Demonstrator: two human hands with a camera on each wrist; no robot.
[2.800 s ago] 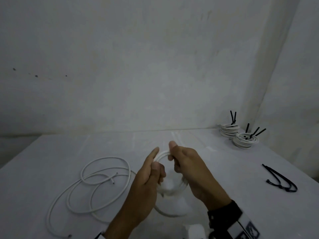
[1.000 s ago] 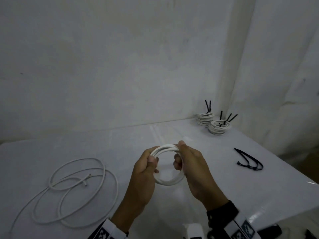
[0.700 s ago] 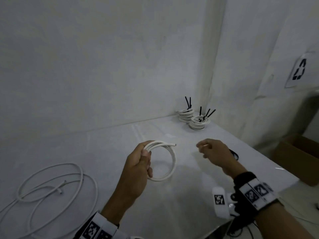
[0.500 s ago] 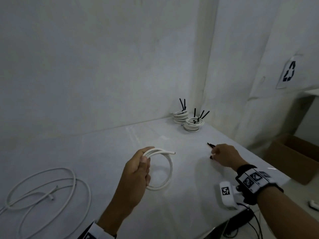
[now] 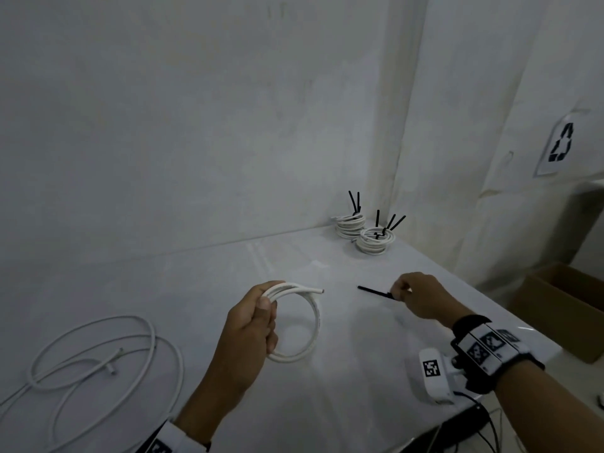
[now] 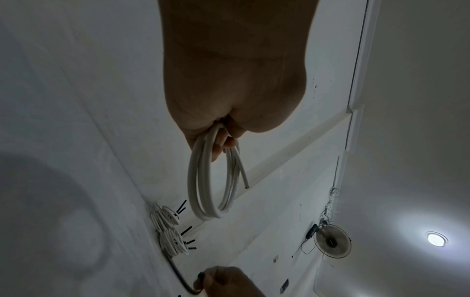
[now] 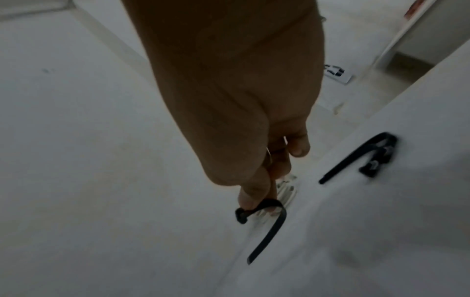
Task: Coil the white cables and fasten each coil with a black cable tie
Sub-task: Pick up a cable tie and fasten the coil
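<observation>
Head view: my left hand [image 5: 253,325] grips the coiled white cable [image 5: 299,322], my right hand [image 5: 420,295] pinches a black cable tie [image 5: 374,291]. A recycling-symbol sign [image 5: 560,147] hangs on the wall; the cable's print is unreadable.

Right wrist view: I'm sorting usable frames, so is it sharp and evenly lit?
Right wrist view: the right hand is dark against the pale table, and the spare ties look smeared. Left wrist view: a ceiling lamp flares bright.

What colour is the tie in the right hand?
Black. The cable tie pinched by the right hand shows best in the right wrist view.
</observation>
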